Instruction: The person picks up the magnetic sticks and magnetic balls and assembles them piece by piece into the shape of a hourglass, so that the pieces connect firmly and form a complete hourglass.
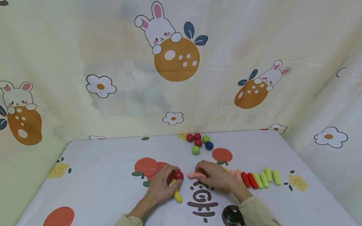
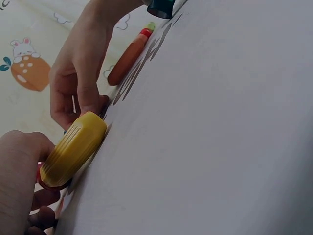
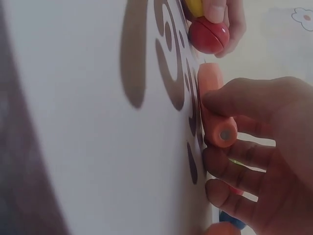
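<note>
My left hand pinches a shiny red ball between thumb and fingers. A yellow stick extends from the ball toward the near side of the table; its ribbed side shows large in the left wrist view. Just to the right, my right hand holds a curved pink-orange stick between thumb and fingers, low over the cloth. One end points toward the red ball, with a small gap between them. The other end shows a round grey disc in the right wrist view.
Loose red balls, green balls and a dark blue ball lie at the back. Right of my right hand runs a row of pink, red and light green sticks. A dark green object sits near the right sleeve.
</note>
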Demonstrator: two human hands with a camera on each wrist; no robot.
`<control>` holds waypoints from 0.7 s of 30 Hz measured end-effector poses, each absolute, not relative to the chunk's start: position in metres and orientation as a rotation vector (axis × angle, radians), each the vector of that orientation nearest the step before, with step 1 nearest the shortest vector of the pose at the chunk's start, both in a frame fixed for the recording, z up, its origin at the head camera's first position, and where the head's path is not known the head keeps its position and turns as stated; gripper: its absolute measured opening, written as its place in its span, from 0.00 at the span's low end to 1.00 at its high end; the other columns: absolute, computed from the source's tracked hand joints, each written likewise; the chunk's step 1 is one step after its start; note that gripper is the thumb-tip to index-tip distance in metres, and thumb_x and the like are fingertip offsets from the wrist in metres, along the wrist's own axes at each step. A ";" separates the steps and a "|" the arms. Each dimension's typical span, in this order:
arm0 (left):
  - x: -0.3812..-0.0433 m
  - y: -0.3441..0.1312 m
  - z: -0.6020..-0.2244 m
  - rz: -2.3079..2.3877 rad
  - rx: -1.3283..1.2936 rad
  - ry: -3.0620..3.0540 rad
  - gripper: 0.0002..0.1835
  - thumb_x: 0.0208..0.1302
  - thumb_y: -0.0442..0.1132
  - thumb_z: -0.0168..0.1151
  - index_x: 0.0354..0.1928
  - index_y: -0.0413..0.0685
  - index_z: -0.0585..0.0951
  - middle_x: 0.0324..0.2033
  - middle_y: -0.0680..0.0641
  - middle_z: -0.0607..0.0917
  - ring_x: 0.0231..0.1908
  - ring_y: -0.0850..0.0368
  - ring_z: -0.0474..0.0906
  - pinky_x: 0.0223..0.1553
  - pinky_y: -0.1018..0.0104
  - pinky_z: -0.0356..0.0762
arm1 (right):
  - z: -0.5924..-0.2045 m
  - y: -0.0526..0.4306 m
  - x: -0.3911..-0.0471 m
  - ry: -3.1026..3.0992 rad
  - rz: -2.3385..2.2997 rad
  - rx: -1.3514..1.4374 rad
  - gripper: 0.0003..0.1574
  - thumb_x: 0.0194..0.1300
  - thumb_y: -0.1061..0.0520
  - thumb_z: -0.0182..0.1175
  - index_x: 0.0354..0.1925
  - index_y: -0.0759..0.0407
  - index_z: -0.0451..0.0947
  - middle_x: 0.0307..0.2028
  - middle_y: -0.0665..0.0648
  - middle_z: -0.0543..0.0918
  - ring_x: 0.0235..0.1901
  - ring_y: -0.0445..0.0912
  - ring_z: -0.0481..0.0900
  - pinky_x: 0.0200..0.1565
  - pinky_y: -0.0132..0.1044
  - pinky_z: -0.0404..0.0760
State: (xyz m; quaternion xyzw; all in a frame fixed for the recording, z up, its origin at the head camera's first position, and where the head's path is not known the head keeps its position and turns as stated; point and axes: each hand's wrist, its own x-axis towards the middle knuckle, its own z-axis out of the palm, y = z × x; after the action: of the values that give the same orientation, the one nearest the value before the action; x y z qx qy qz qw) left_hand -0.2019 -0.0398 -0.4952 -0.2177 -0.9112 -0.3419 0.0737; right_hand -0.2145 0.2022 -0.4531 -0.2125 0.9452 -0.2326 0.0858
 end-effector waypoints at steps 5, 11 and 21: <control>-0.201 -0.040 -0.494 -1.055 -0.644 -2.734 0.17 0.59 0.52 0.61 0.51 0.64 0.76 0.42 0.61 0.77 0.37 0.67 0.70 0.34 0.75 0.71 | -0.453 0.199 -0.214 2.828 -0.699 -0.608 0.12 0.59 0.43 0.64 0.38 0.42 0.72 0.27 0.44 0.71 0.28 0.37 0.70 0.28 0.29 0.68; -0.202 -0.041 -0.495 -1.147 -0.621 -2.717 0.14 0.63 0.49 0.59 0.50 0.63 0.78 0.40 0.60 0.74 0.37 0.66 0.69 0.37 0.74 0.71 | -0.451 0.195 -0.213 2.848 -0.715 -0.569 0.11 0.60 0.45 0.64 0.39 0.42 0.73 0.27 0.44 0.71 0.27 0.37 0.69 0.27 0.29 0.67; -0.203 -0.041 -0.496 -1.121 -0.644 -2.724 0.14 0.60 0.47 0.62 0.49 0.63 0.77 0.38 0.60 0.73 0.35 0.67 0.68 0.33 0.76 0.70 | -0.453 0.188 -0.211 2.874 -0.736 -0.592 0.11 0.60 0.47 0.64 0.40 0.43 0.74 0.27 0.43 0.70 0.27 0.37 0.69 0.26 0.27 0.67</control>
State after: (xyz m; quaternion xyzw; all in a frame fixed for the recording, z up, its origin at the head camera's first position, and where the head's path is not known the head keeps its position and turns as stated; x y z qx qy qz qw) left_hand -0.2030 -0.0414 -0.4961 -0.2131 -0.9017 -0.3709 0.0632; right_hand -0.2105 0.1880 -0.4534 -0.1953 0.9484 -0.2427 0.0583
